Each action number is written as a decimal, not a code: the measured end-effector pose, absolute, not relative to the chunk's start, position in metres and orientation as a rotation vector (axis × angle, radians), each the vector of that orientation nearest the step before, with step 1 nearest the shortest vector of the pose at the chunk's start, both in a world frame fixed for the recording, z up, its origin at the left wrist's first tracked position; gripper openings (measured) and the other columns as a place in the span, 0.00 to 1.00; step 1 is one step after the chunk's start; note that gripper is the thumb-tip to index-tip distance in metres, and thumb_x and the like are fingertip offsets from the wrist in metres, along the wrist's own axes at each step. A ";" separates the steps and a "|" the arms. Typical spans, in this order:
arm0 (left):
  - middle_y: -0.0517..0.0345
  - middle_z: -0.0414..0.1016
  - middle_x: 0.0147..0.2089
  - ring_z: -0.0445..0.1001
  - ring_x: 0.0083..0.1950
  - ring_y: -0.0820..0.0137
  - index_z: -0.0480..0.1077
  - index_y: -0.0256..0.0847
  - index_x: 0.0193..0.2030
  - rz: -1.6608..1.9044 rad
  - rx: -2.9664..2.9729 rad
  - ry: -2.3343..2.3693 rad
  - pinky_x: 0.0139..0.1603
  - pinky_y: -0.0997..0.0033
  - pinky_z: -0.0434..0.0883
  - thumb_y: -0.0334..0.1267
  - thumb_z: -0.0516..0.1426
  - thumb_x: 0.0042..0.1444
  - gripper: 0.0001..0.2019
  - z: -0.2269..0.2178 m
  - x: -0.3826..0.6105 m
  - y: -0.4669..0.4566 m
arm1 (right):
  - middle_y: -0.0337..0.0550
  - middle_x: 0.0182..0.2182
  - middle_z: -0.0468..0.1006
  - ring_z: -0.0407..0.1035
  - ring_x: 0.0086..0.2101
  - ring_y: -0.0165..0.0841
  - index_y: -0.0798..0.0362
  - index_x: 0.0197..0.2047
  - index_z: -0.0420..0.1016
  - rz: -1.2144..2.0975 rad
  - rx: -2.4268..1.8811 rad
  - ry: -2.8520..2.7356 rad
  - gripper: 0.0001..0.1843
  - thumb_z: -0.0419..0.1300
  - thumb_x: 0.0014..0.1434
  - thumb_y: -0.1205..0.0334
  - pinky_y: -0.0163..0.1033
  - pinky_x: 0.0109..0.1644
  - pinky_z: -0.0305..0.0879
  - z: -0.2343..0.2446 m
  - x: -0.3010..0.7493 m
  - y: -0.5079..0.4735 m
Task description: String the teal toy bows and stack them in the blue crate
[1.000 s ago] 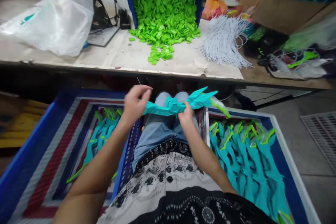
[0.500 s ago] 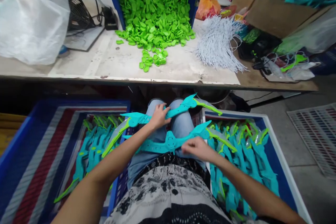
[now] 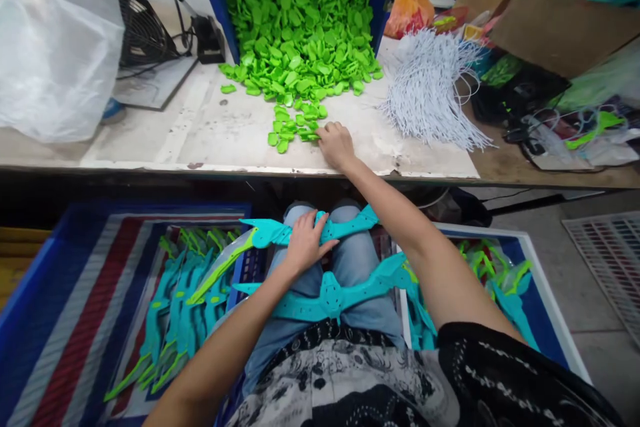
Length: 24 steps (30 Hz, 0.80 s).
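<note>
While left hand (image 3: 305, 245) lies spread, pinning a teal bow piece (image 3: 351, 223) steady on the knees (image 3: 353, 260) below the workbench (image 3: 225, 130), right hand (image 3: 336, 145) pinches a green clip (image 3: 310, 137) atop it.

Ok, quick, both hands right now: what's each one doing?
Left hand: open, lying flat on the upper teal piece.
Right hand: fingertips at the loose green parts on the table; grip cannot be told.
</note>
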<state>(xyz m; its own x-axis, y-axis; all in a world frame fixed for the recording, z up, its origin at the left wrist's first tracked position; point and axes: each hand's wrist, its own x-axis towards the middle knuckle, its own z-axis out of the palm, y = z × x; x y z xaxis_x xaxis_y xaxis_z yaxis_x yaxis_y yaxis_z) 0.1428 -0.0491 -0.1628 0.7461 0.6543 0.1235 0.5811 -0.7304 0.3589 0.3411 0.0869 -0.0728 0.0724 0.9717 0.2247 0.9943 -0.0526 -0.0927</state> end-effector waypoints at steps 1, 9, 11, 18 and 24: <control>0.37 0.62 0.61 0.61 0.61 0.49 0.61 0.36 0.63 0.345 2.653 0.974 0.60 0.51 0.61 0.55 0.52 0.57 0.32 -0.162 0.143 -0.049 | 0.55 0.46 0.73 0.62 0.46 0.43 0.57 0.47 0.75 -0.170 -2.122 -2.017 0.18 0.45 0.65 0.67 0.45 0.49 0.58 -0.073 0.344 0.077; 0.36 0.61 0.61 0.60 0.62 0.49 0.60 0.37 0.63 0.288 2.613 0.968 0.61 0.50 0.59 0.54 0.52 0.58 0.32 -0.153 0.151 -0.052 | 0.61 0.40 0.73 0.64 0.44 0.47 0.61 0.51 0.72 -0.345 -2.261 -2.011 0.21 0.42 0.65 0.69 0.48 0.44 0.59 -0.064 0.382 0.015; 0.35 0.61 0.62 0.60 0.62 0.48 0.59 0.37 0.64 0.264 2.597 0.950 0.61 0.49 0.58 0.55 0.53 0.56 0.33 -0.153 0.151 -0.052 | 0.62 0.42 0.72 0.63 0.46 0.49 0.63 0.53 0.70 -0.333 -2.278 -2.105 0.20 0.44 0.65 0.67 0.49 0.44 0.59 -0.061 0.385 0.003; 0.37 0.60 0.64 0.58 0.65 0.50 0.50 0.30 0.68 0.163 2.384 0.826 0.63 0.52 0.58 0.50 0.59 0.50 0.43 -0.152 0.146 -0.032 | 0.59 0.50 0.69 0.62 0.48 0.44 0.59 0.56 0.66 -0.053 -1.901 -2.367 0.20 0.52 0.63 0.60 0.48 0.50 0.62 -0.060 0.420 -0.006; 0.42 0.70 0.58 0.69 0.58 0.56 0.62 0.30 0.62 -0.088 2.218 0.872 0.60 0.59 0.63 0.42 0.51 0.56 0.28 -0.137 0.152 -0.003 | 0.52 0.53 0.70 0.60 0.52 0.42 0.56 0.55 0.69 0.245 -1.547 -2.381 0.18 0.51 0.64 0.61 0.53 0.59 0.57 -0.075 0.449 0.000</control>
<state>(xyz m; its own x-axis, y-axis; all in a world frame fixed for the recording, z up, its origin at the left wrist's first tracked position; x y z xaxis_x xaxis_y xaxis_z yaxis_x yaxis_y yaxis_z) 0.1522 -0.0034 -0.1371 0.7668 0.5618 -0.3105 0.6128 -0.4965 0.6149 0.4490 0.0004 -0.0746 -0.3808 0.9126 0.1489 0.8630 0.4086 -0.2971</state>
